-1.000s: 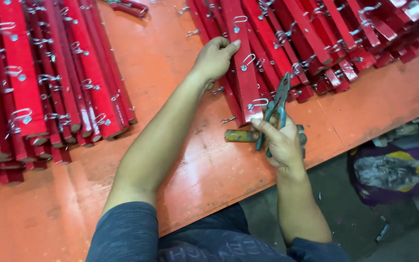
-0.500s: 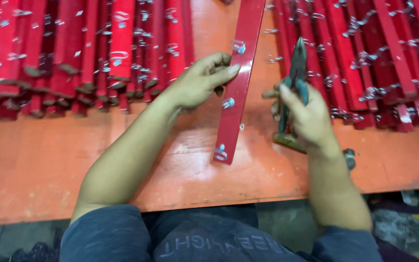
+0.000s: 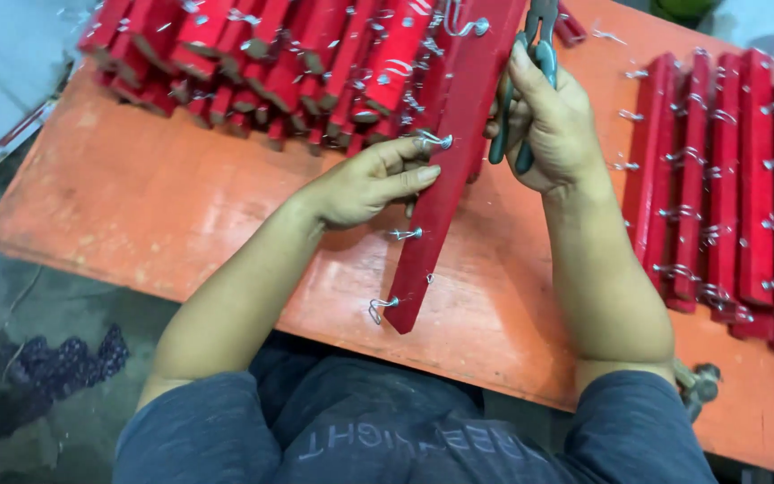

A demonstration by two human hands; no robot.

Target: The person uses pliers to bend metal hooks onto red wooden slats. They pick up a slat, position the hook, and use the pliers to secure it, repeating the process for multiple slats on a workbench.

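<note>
My left hand (image 3: 365, 184) grips one long red strip (image 3: 459, 152) from its left edge, fingers curled onto the face about midway along it, thumb side near a wire hook (image 3: 434, 140) sticking out of that edge. The strip lies diagonally on the orange table (image 3: 163, 215), near end pointing at me and slightly left, far end running up under the far pile. More small wire hooks along its left edge: one just below the hand (image 3: 405, 234), one at the near tip (image 3: 378, 309).

My right hand (image 3: 553, 125) is closed around a pair of pliers (image 3: 530, 63) with green-grey handles, held upright just right of the strip, the hand touching or almost touching the strip's right edge. The plier head is cut off by the top of the frame, so I can't tell whether it bites anything.

A stack of red strips (image 3: 270, 63) sits far left, ends facing me, wire bits all over it. A row of red strips (image 3: 736, 179) lies flat at the right, side by side, wire hooks on them too. A metal bolt-like part (image 3: 700, 385) sits at the near right edge of the table, by my right elbow. Dark cloth (image 3: 55, 376) is on the floor at near left, below the table edge. Both forearms are bare, with a dark blue shirt nearest the camera.
</note>
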